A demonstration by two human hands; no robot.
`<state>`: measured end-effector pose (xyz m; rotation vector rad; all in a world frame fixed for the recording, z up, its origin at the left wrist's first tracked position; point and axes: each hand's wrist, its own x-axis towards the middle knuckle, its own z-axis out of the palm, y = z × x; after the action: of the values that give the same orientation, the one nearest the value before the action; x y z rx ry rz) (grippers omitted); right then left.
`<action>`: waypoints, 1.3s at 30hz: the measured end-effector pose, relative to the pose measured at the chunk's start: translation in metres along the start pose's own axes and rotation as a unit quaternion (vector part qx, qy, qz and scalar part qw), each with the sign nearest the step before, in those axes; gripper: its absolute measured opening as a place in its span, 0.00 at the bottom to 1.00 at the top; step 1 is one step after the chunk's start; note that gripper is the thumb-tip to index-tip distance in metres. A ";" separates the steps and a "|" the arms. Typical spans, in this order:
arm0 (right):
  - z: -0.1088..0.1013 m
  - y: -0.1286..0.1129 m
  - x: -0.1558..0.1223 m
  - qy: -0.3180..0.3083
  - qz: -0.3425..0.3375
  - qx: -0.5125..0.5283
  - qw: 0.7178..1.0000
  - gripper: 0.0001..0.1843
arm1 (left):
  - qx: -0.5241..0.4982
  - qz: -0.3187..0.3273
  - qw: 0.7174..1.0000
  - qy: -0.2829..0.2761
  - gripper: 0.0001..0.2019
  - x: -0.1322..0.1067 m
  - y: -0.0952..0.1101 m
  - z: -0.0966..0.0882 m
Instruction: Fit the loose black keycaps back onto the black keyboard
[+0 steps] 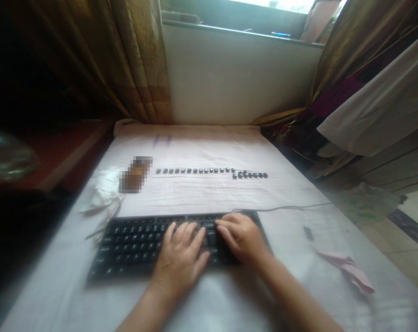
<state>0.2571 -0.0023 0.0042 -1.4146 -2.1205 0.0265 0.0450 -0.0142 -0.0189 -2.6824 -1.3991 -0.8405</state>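
Note:
A black keyboard (133, 246) lies across the white cloth in front of me. My left hand (179, 253) rests palm down over its middle, fingers stretched out and spread on the keys. Over the keyboard's right part, my right hand (241, 237) is closed, with thumb and fingers brought together near the keys. What its fingertips hold, if anything, is too blurred to make out. Beyond the keyboard, small black keycaps (205, 171) stand in a long row. A shorter cluster of keycaps (250, 175) sits at that row's right end.
Left of the row lie a pixelated brownish item (136, 175) and crumpled white material (105, 189). A cable (288, 207) runs right from the keyboard. At the right lie a pink cloth (349, 269) and a small grey piece (308, 233). Curtains (140, 60) hang behind.

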 end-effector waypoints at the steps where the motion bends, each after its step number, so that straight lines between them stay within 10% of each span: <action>1: -0.003 0.005 -0.002 0.013 0.037 0.019 0.999 0.16 | 0.003 0.005 1.000 0.005 0.20 0.000 0.000 0.000; 9: -0.023 0.062 -0.042 0.102 0.315 0.082 0.940 0.19 | 0.045 0.068 0.996 0.021 0.18 -0.004 -0.001 -0.006; 16: -0.015 0.076 -0.058 0.112 0.392 0.163 0.898 0.22 | 0.057 0.092 0.994 0.032 0.17 -0.011 0.003 -0.001; 26: -0.027 0.083 -0.048 0.040 0.324 0.050 0.944 0.20 | 0.060 0.095 0.992 0.057 0.17 -0.011 0.003 -0.002; 39: -0.017 0.125 0.073 -0.047 0.172 -0.184 0.967 0.14 | 0.049 0.085 0.991 0.087 0.14 -0.011 0.002 -0.005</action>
<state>0.3502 0.1093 0.0111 -2.0256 -1.9970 -0.1784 0.0388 -0.0249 -0.0197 -2.5401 -1.1267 -0.9381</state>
